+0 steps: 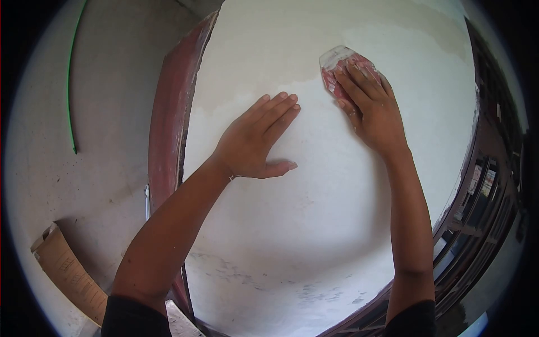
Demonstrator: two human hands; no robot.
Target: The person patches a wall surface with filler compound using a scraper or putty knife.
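Observation:
My right hand (368, 106) presses a red sanding block (339, 55) with a pointed end against a white plastered wall (314, 219). White dust coats the tip of the block, and my fingers lie over its back. Its underside is hidden against the surface. To the left and a little lower, my left hand (258, 135) rests flat on or just over the same wall, fingers stretched out and thumb apart, holding nothing. Above both hands the wall has a darker, beige-toned band (269, 50); around and below them it looks whiter.
A dark red wooden frame (171, 106) borders the wall on the left. Dark window frames with bars (477, 196) run along the right. A green cable (69, 95) hangs at the far left, above a brown cardboard piece (67, 269).

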